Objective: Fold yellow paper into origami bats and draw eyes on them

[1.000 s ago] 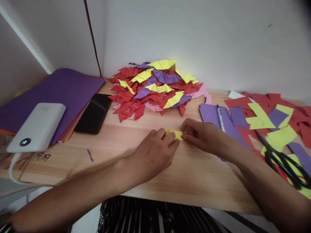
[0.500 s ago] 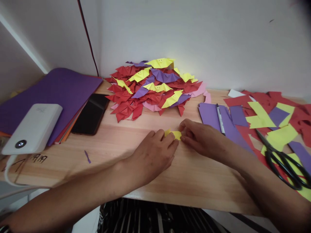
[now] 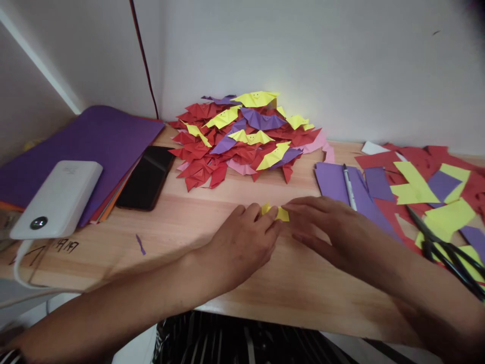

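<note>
A small piece of folded yellow paper [image 3: 282,214] lies low over the desk, in front of the paper pile. My left hand [image 3: 244,237] is closed on it, fingers covering its left and middle part. At the paper's right end is my right hand [image 3: 326,225], fingers stretched out and thumb apart. Its fingertips are close to the paper's edge; whether they touch I cannot tell. Behind both hands rises a pile of folded paper bats [image 3: 250,136] in red, yellow, purple and pink, some with small drawn faces.
Left on the desk [image 3: 235,298] are purple sheets [image 3: 87,141], a white power bank [image 3: 56,197] with a cable, a black phone [image 3: 146,177] and a purple scrap [image 3: 140,244]. At right lie purple paper [image 3: 329,179], a marker [image 3: 349,187], mixed paper scraps [image 3: 417,184] and black-handled scissors [image 3: 450,253].
My right hand has loosened from a pinch at the paper's right end, its fingers now stretched out and the thumb apart. My left hand keeps its hold. The view has shifted slightly.
</note>
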Demonstrator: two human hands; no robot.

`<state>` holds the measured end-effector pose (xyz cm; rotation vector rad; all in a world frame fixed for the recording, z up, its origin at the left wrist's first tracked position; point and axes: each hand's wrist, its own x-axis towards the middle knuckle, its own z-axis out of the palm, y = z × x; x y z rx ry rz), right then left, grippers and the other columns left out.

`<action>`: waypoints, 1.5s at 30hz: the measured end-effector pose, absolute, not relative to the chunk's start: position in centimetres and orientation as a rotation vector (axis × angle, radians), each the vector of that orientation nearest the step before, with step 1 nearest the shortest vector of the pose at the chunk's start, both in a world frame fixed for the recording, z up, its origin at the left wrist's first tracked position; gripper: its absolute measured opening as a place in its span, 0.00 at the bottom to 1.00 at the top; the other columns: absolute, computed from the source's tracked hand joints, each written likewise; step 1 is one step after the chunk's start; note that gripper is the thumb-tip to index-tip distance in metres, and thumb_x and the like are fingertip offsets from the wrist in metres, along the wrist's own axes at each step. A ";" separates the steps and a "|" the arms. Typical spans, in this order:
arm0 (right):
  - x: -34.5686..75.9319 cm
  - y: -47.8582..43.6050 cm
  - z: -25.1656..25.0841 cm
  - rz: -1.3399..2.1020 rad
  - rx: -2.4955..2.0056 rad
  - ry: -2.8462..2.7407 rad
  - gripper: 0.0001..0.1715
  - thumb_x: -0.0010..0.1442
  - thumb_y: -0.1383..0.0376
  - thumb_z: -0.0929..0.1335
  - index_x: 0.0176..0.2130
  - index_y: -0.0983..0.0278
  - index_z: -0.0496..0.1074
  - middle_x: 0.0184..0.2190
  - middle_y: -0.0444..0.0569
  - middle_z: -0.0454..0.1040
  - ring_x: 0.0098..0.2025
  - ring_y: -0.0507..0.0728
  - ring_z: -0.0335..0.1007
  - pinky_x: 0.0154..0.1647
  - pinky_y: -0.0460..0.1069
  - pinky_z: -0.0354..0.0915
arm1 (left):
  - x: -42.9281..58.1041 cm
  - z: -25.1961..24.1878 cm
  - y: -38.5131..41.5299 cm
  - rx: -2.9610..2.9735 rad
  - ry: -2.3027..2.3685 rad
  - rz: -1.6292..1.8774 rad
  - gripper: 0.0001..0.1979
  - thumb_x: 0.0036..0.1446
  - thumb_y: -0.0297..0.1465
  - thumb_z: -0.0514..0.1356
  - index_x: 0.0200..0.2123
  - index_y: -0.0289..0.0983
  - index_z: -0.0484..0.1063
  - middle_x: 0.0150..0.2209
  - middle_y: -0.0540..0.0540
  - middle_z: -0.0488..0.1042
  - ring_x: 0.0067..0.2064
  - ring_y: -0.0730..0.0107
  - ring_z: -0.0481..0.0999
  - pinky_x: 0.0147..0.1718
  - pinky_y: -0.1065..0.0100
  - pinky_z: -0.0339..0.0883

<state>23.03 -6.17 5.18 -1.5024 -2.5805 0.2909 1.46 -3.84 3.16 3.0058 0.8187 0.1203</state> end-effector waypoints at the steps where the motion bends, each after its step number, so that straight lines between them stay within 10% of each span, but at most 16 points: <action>1: 22.7 -6.7 5.0 0.169 -1.491 -2.614 0.22 0.64 0.61 0.62 0.56 0.63 0.66 0.53 0.52 0.72 0.54 0.61 0.68 0.51 0.58 0.64 | 1.5 3.2 -3.9 3.006 0.818 0.126 0.19 0.64 0.31 0.49 0.57 0.35 0.64 0.58 0.42 0.66 0.45 0.59 0.66 0.38 0.58 0.64; 10: 20.9 -8.4 4.0 -0.296 -1.437 -2.733 0.21 0.65 0.66 0.60 0.54 0.70 0.70 0.56 0.54 0.71 0.57 0.63 0.66 0.48 0.58 0.65 | 1.2 2.8 -4.1 3.065 0.872 0.182 0.19 0.63 0.27 0.52 0.57 0.34 0.64 0.58 0.43 0.67 0.43 0.60 0.66 0.35 0.59 0.60; 45: 20.9 -7.2 4.0 -0.285 -1.487 -2.777 0.17 0.63 0.68 0.63 0.51 0.68 0.70 0.50 0.58 0.72 0.46 0.63 0.69 0.40 0.57 0.65 | 1.0 3.9 -4.0 3.065 0.912 0.047 0.17 0.62 0.24 0.53 0.54 0.35 0.67 0.54 0.41 0.70 0.45 0.60 0.68 0.38 0.60 0.63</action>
